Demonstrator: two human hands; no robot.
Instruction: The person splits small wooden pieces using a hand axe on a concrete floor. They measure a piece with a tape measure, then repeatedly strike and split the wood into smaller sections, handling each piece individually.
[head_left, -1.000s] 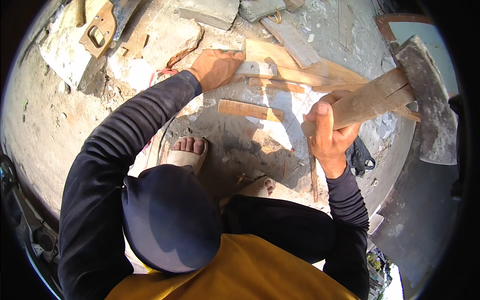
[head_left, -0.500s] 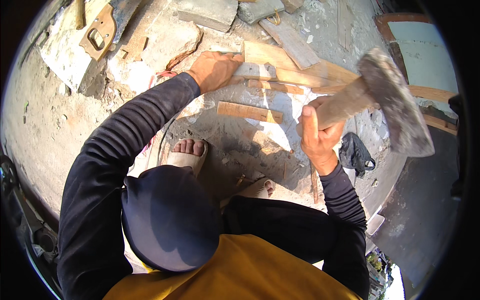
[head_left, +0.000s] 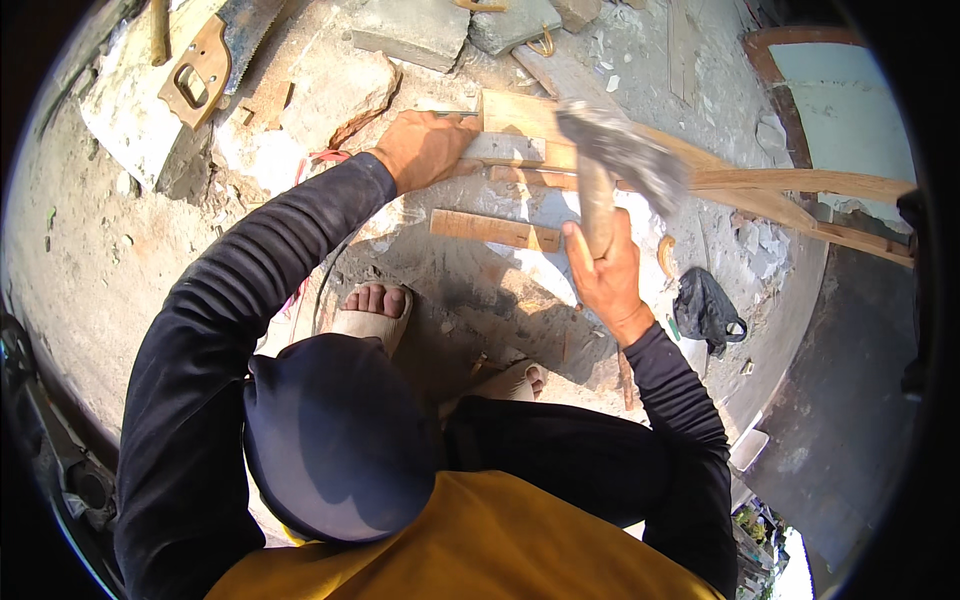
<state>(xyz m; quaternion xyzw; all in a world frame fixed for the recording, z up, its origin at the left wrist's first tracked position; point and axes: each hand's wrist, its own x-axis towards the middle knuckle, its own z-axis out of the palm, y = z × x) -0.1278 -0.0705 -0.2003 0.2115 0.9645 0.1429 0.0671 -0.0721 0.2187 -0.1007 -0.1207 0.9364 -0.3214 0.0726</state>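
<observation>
My right hand (head_left: 612, 272) is wrapped round the short wooden handle of a heavy hammer (head_left: 597, 190). The hammer's grey metal head, smeared by motion, appears over the wooden boards (head_left: 512, 108). Up ahead on the left, my left hand (head_left: 425, 148) is closed on the left end of a greyish wood piece (head_left: 508, 149) lying along those boards. A thin dark edge shows just above its fingers; what it belongs to is hidden. Nearer to me, a short wooden strip (head_left: 490, 228) lies on the ground, apart from both hands.
A handsaw (head_left: 200, 75) rests on a pale block at the far left. Broken concrete slabs (head_left: 415, 35) and a rock (head_left: 345, 95) lie ahead. Long wooden slats (head_left: 800, 182) reach right. A black plastic bag (head_left: 708, 308) lies beyond my right wrist; my feet (head_left: 375, 305) are below.
The hammer has swung left, its head moving from the far right to over the boards. My right hand has shifted slightly left with it. My left hand has hardly moved.
</observation>
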